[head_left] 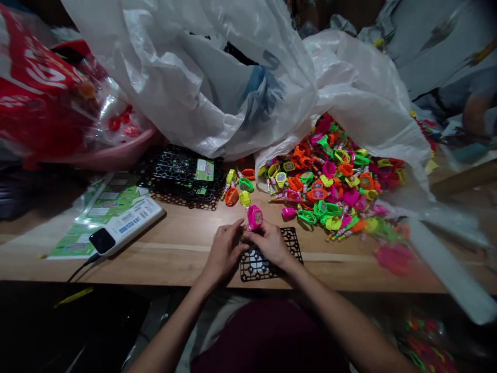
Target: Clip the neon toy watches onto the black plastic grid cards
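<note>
My left hand (224,252) and my right hand (269,241) meet over a small black plastic grid tray (292,243) lying on the wooden table (186,243). A pink toy watch (254,216) stands up between the fingertips of both hands, just above the tray's far edge. Both hands have their fingers pinched together around it. A few loose toy watches (237,189) in yellow, green and orange lie just beyond the hands.
A heap of bright toy watches (334,181) spills from a big clear plastic bag (233,77) at the right. A stack of black grid trays (178,173) sits at centre left, with printed sheets (101,212) and a white power bank (128,225). A red bag (42,93) lies far left.
</note>
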`<state>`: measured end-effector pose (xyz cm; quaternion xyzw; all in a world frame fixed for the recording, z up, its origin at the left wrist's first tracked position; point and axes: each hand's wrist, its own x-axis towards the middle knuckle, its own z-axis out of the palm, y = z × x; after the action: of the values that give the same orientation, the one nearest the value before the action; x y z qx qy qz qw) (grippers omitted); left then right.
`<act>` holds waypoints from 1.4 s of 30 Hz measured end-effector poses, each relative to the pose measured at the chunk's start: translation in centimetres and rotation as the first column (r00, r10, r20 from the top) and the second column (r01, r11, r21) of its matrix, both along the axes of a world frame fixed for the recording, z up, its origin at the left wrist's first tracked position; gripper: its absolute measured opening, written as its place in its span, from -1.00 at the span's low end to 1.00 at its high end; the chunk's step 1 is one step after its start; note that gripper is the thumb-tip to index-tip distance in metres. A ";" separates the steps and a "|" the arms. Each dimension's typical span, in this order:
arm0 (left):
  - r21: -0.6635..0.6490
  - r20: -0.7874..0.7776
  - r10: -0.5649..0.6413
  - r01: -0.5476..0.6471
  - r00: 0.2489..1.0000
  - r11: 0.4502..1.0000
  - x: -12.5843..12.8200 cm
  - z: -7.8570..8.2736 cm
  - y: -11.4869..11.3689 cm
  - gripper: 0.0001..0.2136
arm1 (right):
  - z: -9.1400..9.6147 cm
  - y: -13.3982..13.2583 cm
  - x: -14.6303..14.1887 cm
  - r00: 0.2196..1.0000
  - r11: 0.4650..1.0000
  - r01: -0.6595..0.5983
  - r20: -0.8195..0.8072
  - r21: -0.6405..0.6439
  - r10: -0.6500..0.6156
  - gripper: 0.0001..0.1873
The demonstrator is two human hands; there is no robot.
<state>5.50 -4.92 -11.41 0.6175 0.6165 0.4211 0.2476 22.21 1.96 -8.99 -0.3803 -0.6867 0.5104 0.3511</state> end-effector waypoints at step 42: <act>0.167 -0.275 0.082 -0.036 0.958 0.985 -0.7 -0.6 0.3 -0.71 | -1.3 1.1 -0.1 0.920 0.811 -0.238 0.392 0.535 0.011 -0.64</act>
<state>4.83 -4.62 -11.98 0.6702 0.6276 0.3847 0.0946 22.09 3.07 -10.27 -0.2997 -0.8853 0.2215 0.2782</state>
